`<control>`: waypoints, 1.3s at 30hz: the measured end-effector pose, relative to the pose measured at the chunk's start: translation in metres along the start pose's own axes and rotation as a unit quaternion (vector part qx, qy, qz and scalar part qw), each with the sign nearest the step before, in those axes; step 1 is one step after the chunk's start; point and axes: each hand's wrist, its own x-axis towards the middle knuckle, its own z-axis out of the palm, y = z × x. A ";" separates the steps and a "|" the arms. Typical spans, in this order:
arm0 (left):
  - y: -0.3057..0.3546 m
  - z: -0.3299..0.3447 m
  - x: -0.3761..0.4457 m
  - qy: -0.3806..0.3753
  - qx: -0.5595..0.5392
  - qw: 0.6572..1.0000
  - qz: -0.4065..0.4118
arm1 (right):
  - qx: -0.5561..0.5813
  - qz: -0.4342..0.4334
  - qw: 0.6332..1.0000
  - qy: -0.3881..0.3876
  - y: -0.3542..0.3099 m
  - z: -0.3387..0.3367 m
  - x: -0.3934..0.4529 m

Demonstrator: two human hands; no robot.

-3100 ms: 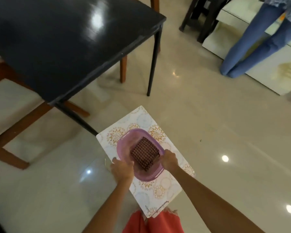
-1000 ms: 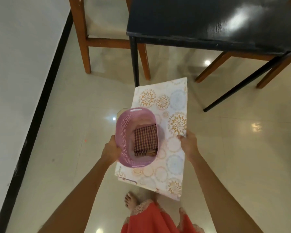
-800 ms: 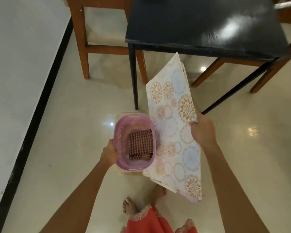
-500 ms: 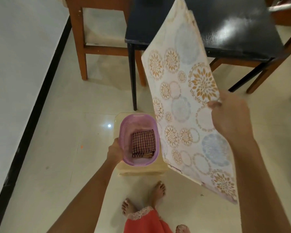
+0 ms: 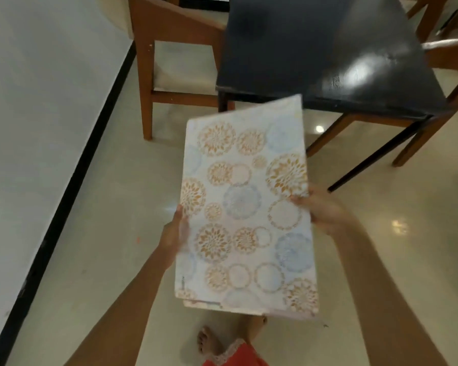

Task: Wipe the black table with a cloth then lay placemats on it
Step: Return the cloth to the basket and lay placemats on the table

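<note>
A stack of white placemats [image 5: 246, 212] printed with orange and blue circles is held flat in front of me, above the floor. My right hand [image 5: 320, 207] grips its right edge, thumb on top. At the left edge is my left hand [image 5: 176, 231], blurred, fingers against the mats. The black table [image 5: 328, 48] stands just beyond the placemats, its glossy top bare. The pink basket with the checked cloth is hidden under the placemats.
A wooden chair [image 5: 175, 56] with a pale seat stands left of the table, more wooden chair legs [image 5: 418, 138] at the right. A white wall with black skirting [image 5: 64, 186] runs along the left. My bare feet [image 5: 209, 339] show on the tiled floor.
My right hand lifted the placemats off from under the basket, swung them up, then brought them down flat. My left hand let go of the basket and came to the mats' left edge.
</note>
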 end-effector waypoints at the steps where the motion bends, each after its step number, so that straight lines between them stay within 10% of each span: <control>1: -0.002 -0.003 -0.005 0.027 0.041 0.999 -0.002 | -0.031 0.031 0.999 0.011 0.027 0.005 0.023; 11: -0.038 -0.004 -0.009 0.071 0.104 0.991 0.054 | -0.019 0.068 0.987 0.145 0.103 0.050 0.061; 39: -0.039 0.003 -0.013 0.080 0.186 0.978 0.055 | -0.009 0.093 0.979 0.183 0.119 0.068 0.057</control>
